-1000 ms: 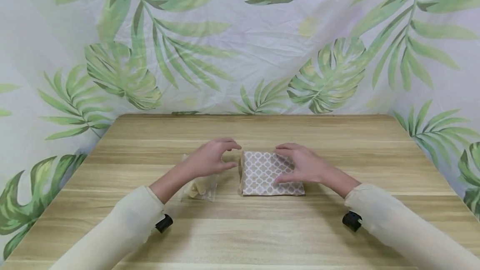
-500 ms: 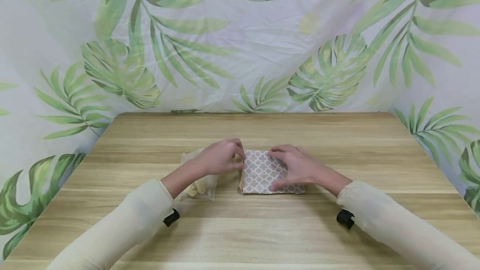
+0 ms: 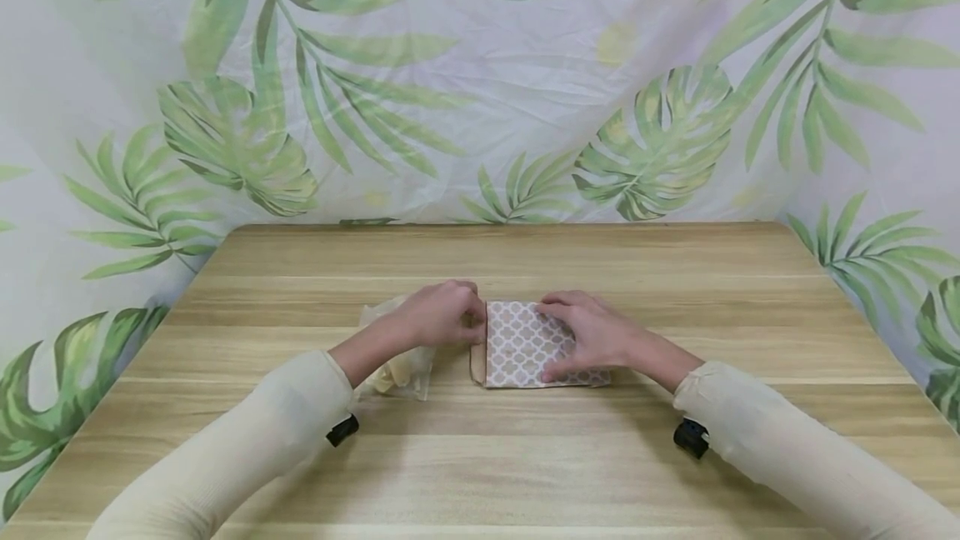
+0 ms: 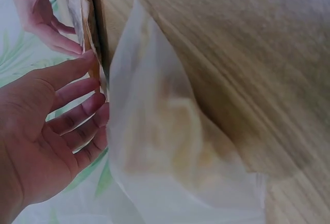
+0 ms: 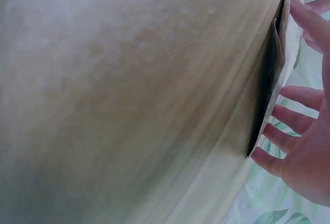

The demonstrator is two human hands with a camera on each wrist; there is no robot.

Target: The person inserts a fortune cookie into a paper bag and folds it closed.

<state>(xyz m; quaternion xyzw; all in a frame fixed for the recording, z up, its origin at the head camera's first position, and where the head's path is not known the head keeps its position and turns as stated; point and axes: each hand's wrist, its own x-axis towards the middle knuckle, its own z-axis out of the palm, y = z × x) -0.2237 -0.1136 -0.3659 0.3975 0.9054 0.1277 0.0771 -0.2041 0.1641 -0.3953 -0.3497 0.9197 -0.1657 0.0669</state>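
A flat paper bag with a white-and-tan lattice print lies mid-table, its brown inner side showing along the left edge. At that edge my left hand pinches the brown flap between thumb and fingers; in the left wrist view the thumb and fingertips meet the bag's thin side. My right hand rests on the right part of the bag, thumb and fingers spread across it. Beside the left wrist lies a clear plastic bag with pale yellowish pieces inside, partly covered by that hand; their kind is unclear.
The wood-grain table runs back to a hanging leaf-print cloth. The plastic bag sits close under the left forearm. Dark camera mounts hang below both wrists, near the tabletop.
My left hand has moved right to the bag's left edge, and its fingers have closed on the flap, which now stands out leftward. The right hand has shifted slightly left and settled on the bag.
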